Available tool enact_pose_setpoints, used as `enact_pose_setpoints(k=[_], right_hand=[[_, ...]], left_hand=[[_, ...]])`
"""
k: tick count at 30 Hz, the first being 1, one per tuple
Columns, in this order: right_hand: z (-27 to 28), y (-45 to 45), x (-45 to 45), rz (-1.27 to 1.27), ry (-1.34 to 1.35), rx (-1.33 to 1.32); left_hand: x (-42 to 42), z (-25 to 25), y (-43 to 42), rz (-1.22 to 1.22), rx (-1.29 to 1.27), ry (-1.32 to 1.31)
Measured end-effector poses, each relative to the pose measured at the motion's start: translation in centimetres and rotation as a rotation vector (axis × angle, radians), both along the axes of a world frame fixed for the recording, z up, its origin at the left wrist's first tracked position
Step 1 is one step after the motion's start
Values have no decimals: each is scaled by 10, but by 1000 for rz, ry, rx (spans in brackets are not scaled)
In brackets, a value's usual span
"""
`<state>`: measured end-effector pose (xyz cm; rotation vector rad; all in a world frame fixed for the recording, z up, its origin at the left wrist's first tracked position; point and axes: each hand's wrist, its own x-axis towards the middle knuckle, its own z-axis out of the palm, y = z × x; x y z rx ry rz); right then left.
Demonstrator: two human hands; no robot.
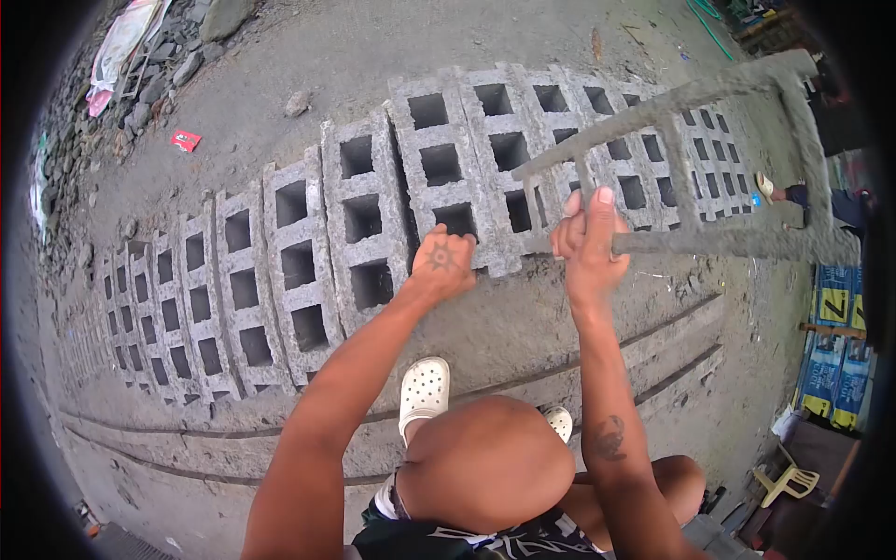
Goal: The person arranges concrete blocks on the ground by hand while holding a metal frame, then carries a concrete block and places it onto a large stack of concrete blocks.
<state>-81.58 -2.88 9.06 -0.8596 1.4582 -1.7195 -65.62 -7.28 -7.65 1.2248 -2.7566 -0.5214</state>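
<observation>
**Frame (pixel 714 245) in hand by a row of blocks (pixel 436 137)**

The right hand (pixel 595 238) is closed around the frame near one end, thumb along the bar, probably to balance its weight as it reaches out to the right. The left hand (pixel 443 261) bends over the near end of one block, perhaps for steadiness; its fingertips are hidden, so I cannot tell whether it grips. The blocks stand in a close row on the ground (pixel 308 37), holes facing up, likely to save space. Blue-and-yellow packs (pixel 840 359) show a "7"; a red wrapper's (pixel 186 140) print is too small to read.
</observation>
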Motion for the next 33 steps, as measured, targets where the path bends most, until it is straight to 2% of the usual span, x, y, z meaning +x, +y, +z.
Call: enact_pose_setpoints(k=[3, 5, 6, 8, 9, 10, 11, 14, 18, 21, 22, 24, 26, 29, 33], right_hand=[[67, 0, -9, -1, 59, -245], [75, -6, -12, -20, 64, -333], [76, -8, -11, -27, 60, -376], [28, -12, -3, -44, 39, -256], [-25, -9, 1, 18, 7, -37], [-61, -8, 2, 79, -23, 186], [-59, -9, 3, 58, -50, 181], [-27, -26, 2, -1, -87, 116], [53, -57, -5, -34, -27, -263], [59, -70, -1, -3, -14, -393], [33, -73, 2, 2, -27, -320], [-51, -71, 8, 99, -15, 65], [-70, -72, 8, 82, -22, 166], [-38, -81, 0, 80, -65, 69], [36, -108, -7, 14, -4, -242]], left_hand=[[-5, 13, 4, 7, 55, -52], [-5, 26, -4, -28, 176, -150], [-4, 17, -1, 1, 109, -97], [-2, 2, 4, 6, 25, -65], [-3, -1, 4, 10, -16, -48], [-4, 13, 2, 14, 91, -81], [-5, 16, 4, 12, 108, -98], [-4, 19, 0, 11, 118, -124], [-1, 12, 2, -3, 67, -76], [-1, 7, 2, -12, 58, -67], [-1, 8, 1, -12, 57, -71], [-4, 16, -5, 4, 127, -113], [-6, 23, -2, 2, 176, -133], [-5, 23, -4, -6, 169, -110], [-3, 16, -5, -14, 159, -99]])
